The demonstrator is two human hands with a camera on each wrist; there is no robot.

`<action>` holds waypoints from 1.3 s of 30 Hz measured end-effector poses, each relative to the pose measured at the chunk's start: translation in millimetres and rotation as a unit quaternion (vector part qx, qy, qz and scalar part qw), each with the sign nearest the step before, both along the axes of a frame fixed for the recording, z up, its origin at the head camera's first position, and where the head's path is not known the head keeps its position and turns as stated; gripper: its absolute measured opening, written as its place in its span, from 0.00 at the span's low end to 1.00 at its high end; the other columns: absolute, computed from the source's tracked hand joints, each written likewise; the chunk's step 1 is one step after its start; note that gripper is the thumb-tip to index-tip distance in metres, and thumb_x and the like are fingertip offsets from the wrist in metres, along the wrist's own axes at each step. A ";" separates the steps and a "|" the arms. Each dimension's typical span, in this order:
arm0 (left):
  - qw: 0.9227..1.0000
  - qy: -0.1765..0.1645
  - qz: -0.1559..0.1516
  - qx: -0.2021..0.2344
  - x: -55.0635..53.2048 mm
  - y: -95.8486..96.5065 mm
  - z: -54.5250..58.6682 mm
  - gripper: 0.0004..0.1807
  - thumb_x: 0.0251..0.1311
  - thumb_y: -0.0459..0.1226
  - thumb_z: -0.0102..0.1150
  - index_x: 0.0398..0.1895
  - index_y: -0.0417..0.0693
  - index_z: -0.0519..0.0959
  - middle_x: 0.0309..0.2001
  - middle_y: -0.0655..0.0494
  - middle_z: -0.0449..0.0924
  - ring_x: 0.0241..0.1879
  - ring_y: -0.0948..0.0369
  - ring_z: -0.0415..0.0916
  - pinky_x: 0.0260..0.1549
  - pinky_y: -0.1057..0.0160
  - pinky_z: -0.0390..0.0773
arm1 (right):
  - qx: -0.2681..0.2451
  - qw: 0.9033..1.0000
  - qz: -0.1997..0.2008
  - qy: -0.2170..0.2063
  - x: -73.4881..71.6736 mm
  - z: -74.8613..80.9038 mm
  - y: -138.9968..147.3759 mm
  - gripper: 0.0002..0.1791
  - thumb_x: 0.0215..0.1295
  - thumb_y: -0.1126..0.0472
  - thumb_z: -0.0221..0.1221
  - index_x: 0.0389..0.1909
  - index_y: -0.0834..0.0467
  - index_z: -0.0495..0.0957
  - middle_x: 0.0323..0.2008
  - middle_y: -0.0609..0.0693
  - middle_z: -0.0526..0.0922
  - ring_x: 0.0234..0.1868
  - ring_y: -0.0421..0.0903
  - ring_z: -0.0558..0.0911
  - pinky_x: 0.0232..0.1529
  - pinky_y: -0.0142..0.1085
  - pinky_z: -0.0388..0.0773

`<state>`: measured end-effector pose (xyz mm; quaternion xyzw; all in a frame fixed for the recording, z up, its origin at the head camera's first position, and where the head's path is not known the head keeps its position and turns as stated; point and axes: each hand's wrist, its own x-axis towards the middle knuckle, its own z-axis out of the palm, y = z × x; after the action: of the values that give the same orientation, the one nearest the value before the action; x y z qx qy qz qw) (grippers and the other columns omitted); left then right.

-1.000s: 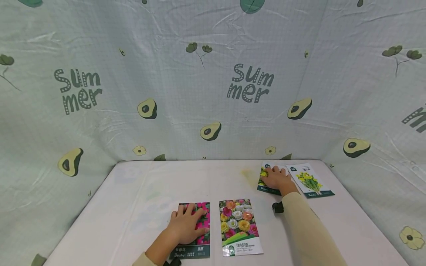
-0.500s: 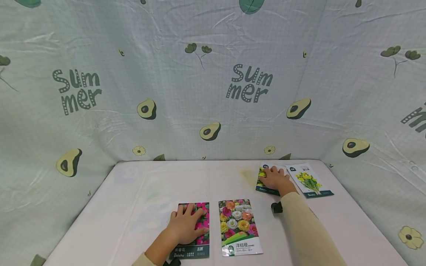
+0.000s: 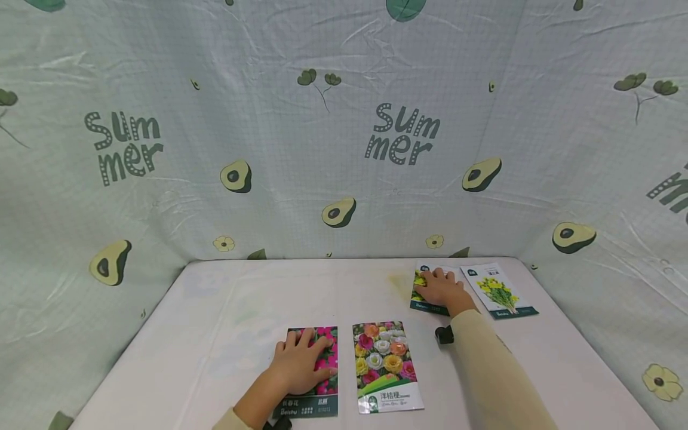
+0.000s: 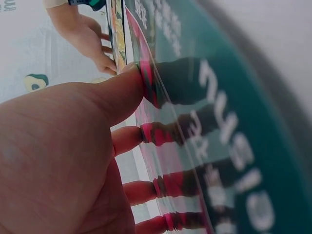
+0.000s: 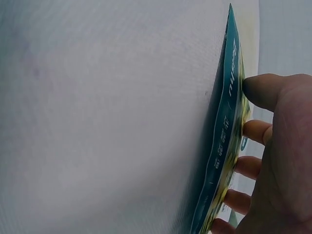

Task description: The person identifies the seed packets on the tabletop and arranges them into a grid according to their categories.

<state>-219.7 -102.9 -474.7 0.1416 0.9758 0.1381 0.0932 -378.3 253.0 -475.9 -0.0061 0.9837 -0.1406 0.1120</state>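
Note:
Flat on the table lies a seed packet with pink flowers, and the fingertips of my left hand rest on it, fingers spread. The left wrist view shows the thumb and fingers touching the glossy face of this pink packet. At the far right, my right hand presses its fingertips on a yellow-flowered seed packet, covering much of it. In the right wrist view, that packet's green lower edge bows slightly, and all the fingertips touch its printed face.
Right of the pink packet lies a seed packet with mixed roses-like flowers. Another packet with a yellow bouquet lies beside my right hand, near the table's right edge. A printed cloth hangs behind the white table.
My right hand and the yellow-flowered packet under it have slid slightly left, away from the bouquet packet. My left hand stays on the pink packet.

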 end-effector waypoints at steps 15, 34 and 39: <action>1.000 -0.004 -0.001 0.005 -0.5 -0.3 2.5 0.36 0.61 0.63 0.63 0.69 0.62 0.73 0.70 0.45 0.65 0.65 0.40 0.60 0.60 0.34 0.61 | -0.005 1.000 0.004 0.001 0.0 3.1 -6.4 0.36 0.77 0.41 0.49 0.79 0.54 0.58 0.78 0.67 0.53 0.77 0.71 0.50 0.73 0.71 0.45; 1.000 -0.012 0.002 -0.001 -2.4 0.3 0.5 0.36 0.61 0.63 0.63 0.69 0.62 0.73 0.71 0.46 0.65 0.67 0.40 0.60 0.61 0.34 0.61 | -0.008 1.000 0.011 -0.001 -3.4 2.6 -16.2 0.35 0.78 0.42 0.49 0.79 0.53 0.58 0.78 0.65 0.53 0.77 0.71 0.51 0.73 0.70 0.48; 1.000 -0.016 0.004 0.003 -2.6 0.2 0.7 0.36 0.61 0.63 0.64 0.70 0.62 0.73 0.71 0.45 0.65 0.67 0.39 0.59 0.62 0.33 0.60 | -0.005 1.000 0.006 -0.001 -6.0 -0.5 -17.7 0.35 0.77 0.42 0.49 0.79 0.52 0.58 0.78 0.64 0.54 0.77 0.70 0.52 0.73 0.70 0.48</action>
<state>-222.3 -102.7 -474.0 0.1354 0.9744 0.1436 0.1075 -384.3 235.4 -476.4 -0.0122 0.9828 -0.1448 0.1140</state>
